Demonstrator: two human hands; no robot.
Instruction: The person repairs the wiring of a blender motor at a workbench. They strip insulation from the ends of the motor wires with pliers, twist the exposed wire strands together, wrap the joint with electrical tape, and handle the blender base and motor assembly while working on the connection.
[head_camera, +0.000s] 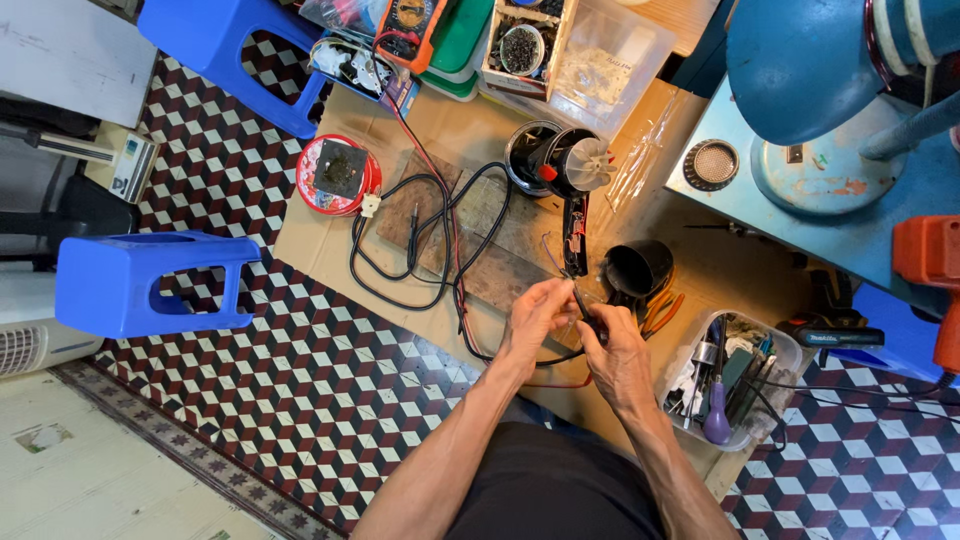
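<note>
We cannot make out just what our fingers pinch: something thin and dark, a wire end or small part, sits between the two hands and is mostly covered by them. Our left hand (537, 315) is curled, its fingertips pressed on that thin piece; our right hand (612, 345) is closed around a dark bit just beside it, its shape hidden. The black cable (400, 285) loops over the cardboard (320, 250) and runs under our hands.

We count two blue stools (150, 280), one red round tin (338, 175), one meter (410, 25) cut off at the top edge, and one tub (735, 385) of tools at the right.

The opened dryer (570, 195) lies on a wooden board (500, 260) just beyond our hands. Its long axis runs away from us, handle toward our hands, fan end far.
</note>
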